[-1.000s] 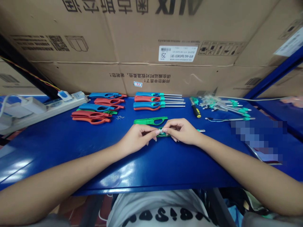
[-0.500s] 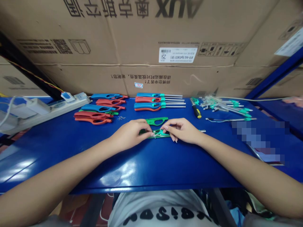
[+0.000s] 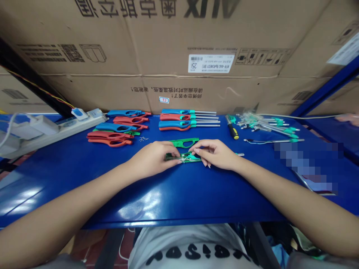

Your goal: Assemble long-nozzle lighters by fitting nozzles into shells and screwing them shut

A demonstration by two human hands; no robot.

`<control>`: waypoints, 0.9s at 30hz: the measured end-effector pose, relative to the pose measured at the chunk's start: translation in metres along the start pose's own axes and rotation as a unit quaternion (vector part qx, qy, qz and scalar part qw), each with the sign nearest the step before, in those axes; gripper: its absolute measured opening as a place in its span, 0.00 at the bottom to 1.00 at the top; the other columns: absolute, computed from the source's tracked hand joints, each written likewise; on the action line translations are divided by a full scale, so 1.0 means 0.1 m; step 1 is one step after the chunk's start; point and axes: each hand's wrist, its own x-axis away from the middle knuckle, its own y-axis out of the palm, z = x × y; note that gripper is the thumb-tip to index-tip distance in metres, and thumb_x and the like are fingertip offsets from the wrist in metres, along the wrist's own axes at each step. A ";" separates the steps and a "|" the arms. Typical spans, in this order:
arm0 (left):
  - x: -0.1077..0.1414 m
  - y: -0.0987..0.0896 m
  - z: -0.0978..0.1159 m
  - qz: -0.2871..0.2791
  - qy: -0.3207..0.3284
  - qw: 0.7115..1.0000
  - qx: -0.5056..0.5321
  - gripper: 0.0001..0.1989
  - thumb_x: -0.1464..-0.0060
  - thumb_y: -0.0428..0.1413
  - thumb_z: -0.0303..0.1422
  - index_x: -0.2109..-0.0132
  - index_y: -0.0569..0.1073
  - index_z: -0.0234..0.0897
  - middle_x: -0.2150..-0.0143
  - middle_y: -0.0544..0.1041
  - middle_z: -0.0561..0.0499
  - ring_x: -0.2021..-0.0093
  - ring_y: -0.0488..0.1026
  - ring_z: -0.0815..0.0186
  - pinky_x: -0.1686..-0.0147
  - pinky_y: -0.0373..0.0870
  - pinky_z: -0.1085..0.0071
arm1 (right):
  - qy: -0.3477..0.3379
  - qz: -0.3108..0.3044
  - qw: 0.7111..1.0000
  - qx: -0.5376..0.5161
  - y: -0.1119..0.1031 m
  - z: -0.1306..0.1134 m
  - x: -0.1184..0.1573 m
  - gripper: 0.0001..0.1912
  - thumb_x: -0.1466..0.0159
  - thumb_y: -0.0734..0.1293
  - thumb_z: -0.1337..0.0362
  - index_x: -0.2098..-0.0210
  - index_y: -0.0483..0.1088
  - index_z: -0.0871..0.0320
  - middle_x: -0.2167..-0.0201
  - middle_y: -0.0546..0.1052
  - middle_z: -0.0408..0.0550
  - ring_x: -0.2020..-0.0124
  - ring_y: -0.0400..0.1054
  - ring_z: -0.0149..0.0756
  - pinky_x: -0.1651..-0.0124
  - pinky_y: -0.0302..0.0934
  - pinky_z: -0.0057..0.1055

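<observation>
An opened long-nosed gas lighter (image 3: 192,158) lies on the blue tabletop between my hands. Its green half shell holds inner parts and a pale wire, and its metal tube tip shows beyond my right wrist. My left hand (image 3: 153,158) is closed in a pinch on the lighter's left end; a see-through part shows between thumb and fingers. With thumb and index finger together, my right hand (image 3: 217,154) grips the lighter near its teal trigger piece, the other fingers curled against its side. Just behind lies a matching green shell half (image 3: 185,142), partly covered by my left fingers.
Red, blue and green handle shells (image 3: 112,135) lie at left beside small screws (image 3: 143,139). Several assembled lighters (image 3: 179,124) are stacked behind my hands. A screwdriver (image 3: 233,129) and loose metal tube assemblies (image 3: 269,125) lie right. A power strip (image 3: 70,130) and cardboard box (image 3: 168,41) border the table.
Both hands stay almost in place on the lighter. My left fingers have shifted slightly at its left end, and the see-through part and pale wire there show more clearly.
</observation>
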 end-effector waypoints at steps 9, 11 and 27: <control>-0.02 0.04 -0.03 0.013 0.012 0.999 0.027 0.08 0.40 0.62 0.35 0.56 0.82 0.38 0.64 0.80 0.49 0.69 0.74 0.67 0.66 0.67 0.73 | -0.010 -0.002 1.000 0.026 0.00 -0.01 0.01 0.16 0.33 0.66 0.55 0.54 0.76 0.60 0.74 0.74 0.42 0.80 0.66 0.26 0.79 0.63 0.23; -0.01 0.05 -0.02 0.016 0.006 1.000 0.023 0.07 0.41 0.63 0.35 0.57 0.82 0.39 0.64 0.80 0.49 0.69 0.74 0.67 0.67 0.67 0.72 | -0.016 -0.003 0.999 0.032 -0.01 -0.01 0.01 0.16 0.33 0.66 0.55 0.54 0.76 0.59 0.74 0.74 0.42 0.80 0.67 0.26 0.79 0.63 0.23; 0.00 0.08 0.01 0.022 0.005 1.000 0.006 0.08 0.40 0.62 0.34 0.56 0.84 0.37 0.62 0.81 0.47 0.63 0.78 0.62 0.64 0.68 0.70 | -0.223 -0.055 0.945 0.234 -0.01 -0.08 0.08 0.16 0.32 0.64 0.68 0.48 0.78 0.53 0.50 0.82 0.49 0.51 0.77 0.39 0.52 0.70 0.34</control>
